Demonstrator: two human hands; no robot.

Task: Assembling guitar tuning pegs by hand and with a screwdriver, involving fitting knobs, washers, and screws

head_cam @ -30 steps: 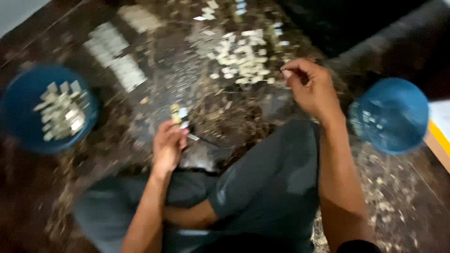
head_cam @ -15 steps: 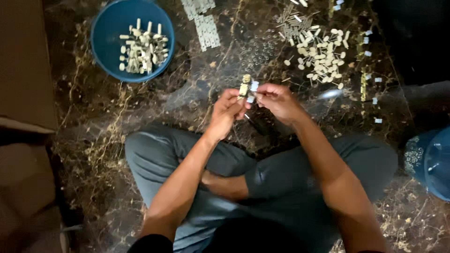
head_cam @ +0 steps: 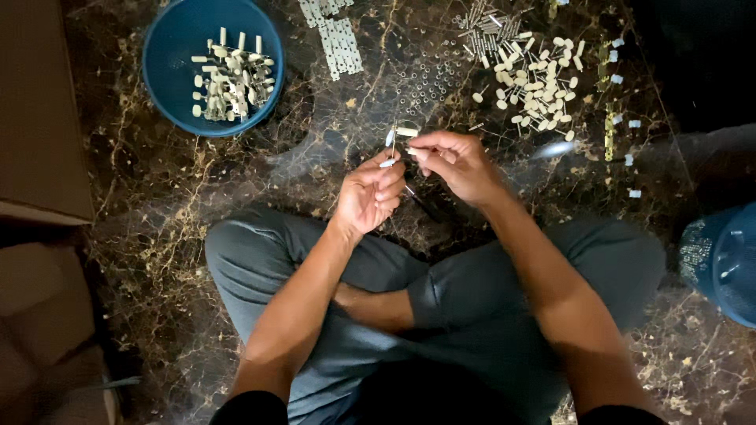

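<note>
Above crossed legs, left hand [head_cam: 368,193] and right hand [head_cam: 457,164] pinching small white part [head_cam: 406,132] between fingertips

Floor [head_cam: 197,205] is glossy dark marble-looking stone with gold veining, catching glare at about 2 o'clock. The blue tub [head_cam: 169,55] at 11 looks like smooth matt plastic, full of cream plastic-looking pieces [head_cam: 230,79]. The heap of bits [head_cam: 531,79] at 1 has the same pale, dull finish. Trousers [head_cam: 465,307] are soft matt grey cloth. At 9, the box [head_cam: 35,110] looks like plain brown cardboard.
</note>
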